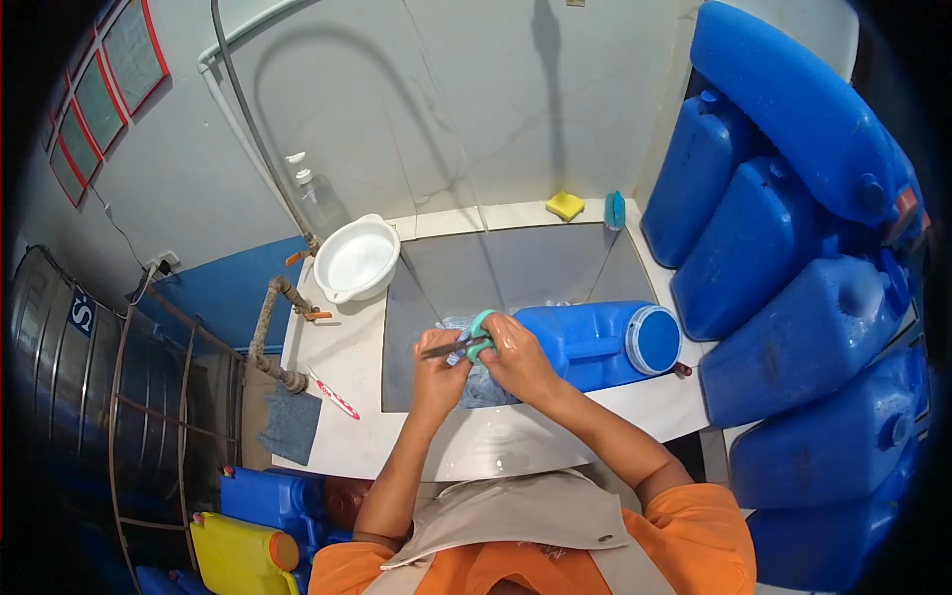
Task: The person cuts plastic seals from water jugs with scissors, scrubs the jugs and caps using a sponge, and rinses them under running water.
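A pair of scissors [480, 340] with teal handles is in my right hand [522, 359], whose fingers are closed on the handle. Its dark blades point left, over my left hand [442, 381]. My left hand is closed just beneath the blades, with a small bluish-white piece [460, 349] at its fingertips; its kind is unclear. Both hands are above the sink [444, 266]. Beside my right hand, a blue jerrycan [580, 342] with a blue cap lies on its side across the sink. Crumpled, clear bluish material [483, 389] shows below my hands, partly hidden.
A white basin [358, 260] and a pump bottle [319, 198] stand at the back left. A pink-and-white toothbrush [334, 395] and a grey cloth [290, 424] lie on the left counter. A yellow sponge [565, 205] and blue brush [615, 210] sit behind. Several blue jerrycans [739, 248] crowd the right side.
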A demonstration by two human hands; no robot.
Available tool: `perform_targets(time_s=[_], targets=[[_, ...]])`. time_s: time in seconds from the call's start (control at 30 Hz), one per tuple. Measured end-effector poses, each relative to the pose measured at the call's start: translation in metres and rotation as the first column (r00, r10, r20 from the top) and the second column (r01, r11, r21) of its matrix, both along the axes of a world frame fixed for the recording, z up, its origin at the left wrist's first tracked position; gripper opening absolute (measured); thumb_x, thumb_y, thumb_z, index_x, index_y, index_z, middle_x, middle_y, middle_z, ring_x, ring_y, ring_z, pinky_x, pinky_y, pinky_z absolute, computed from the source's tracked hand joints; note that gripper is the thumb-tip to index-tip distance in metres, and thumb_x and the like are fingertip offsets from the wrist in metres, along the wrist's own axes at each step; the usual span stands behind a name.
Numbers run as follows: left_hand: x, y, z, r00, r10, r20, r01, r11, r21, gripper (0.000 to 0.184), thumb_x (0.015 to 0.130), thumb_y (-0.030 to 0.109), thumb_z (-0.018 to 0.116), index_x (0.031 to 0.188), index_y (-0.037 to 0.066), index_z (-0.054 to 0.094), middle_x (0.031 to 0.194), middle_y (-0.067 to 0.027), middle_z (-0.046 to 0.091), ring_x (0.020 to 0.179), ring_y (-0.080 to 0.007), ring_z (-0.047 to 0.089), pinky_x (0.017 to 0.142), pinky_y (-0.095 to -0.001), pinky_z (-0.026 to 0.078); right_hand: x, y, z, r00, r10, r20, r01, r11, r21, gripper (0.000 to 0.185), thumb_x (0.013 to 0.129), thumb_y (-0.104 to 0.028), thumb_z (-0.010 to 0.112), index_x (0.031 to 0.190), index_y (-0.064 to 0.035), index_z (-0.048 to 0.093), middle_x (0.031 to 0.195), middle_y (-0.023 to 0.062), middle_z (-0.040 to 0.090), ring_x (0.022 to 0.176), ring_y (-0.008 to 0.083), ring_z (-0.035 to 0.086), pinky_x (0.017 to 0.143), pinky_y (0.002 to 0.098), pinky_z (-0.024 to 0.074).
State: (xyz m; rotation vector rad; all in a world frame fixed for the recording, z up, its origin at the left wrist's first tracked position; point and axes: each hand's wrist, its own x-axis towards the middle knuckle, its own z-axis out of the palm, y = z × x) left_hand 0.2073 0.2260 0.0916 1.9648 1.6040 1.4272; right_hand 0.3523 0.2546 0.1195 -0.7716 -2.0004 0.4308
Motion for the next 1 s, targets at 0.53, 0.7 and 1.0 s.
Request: perform_targets(time_s=[0.53,0.7,1.0], targets=[[-0.008,0.002,0.02,0.349,-0.21,0.913,0.464,0.885,0.026,0.019,0.081,0.004,0.062,0.09,0.008,0.046,0.077,-0.0047,0.056,0.06,-0.016,0.061,0.048,-0.023,0.046,-0.031,0.074,-0.064,0.871,-0.473,-0.131,0.385,0.824,-0.416,0.023,0.074,-0.009,0.063,0.089,0.0004,0.048,0.08,0.021,0.06,0.074,0.0387,0.06,0.062,0.0419,0.0459],[-0.054,0.022,-0.02,0.323,0.103,0.941,0.322,0.923,-0.212,0.02,0.09,0.026,0.055,0.095,0.009,0.047,0.073,-0.0038,0.051,0.049,-0.0106,0.048,0.041,-0.0219,0.037,0.009,0.105,-0.035,0.869,-0.468,-0.159,0.42,0.869,-0.262,0.027,0.075,-0.01,0.062,0.096,-0.0007,0.048,0.079,0.0244,0.061,0.077,0.0439,0.058,0.066,0.0495,0.0456],[-0.214,0.031,-0.167,0.796,0.54,-0.274,-0.605,0.727,-0.325,0.021,0.086,0.025,0.055,0.09,0.005,0.062,0.088,-0.0207,0.057,0.078,-0.0339,0.057,0.073,-0.041,0.045,0.274,0.098,-0.068,0.573,-0.678,0.461,0.819,0.472,-0.325,0.043,0.086,-0.036,0.05,0.101,0.0035,0.051,0.09,0.0297,0.059,0.089,0.0427,0.059,0.075,0.0455,0.0465]])
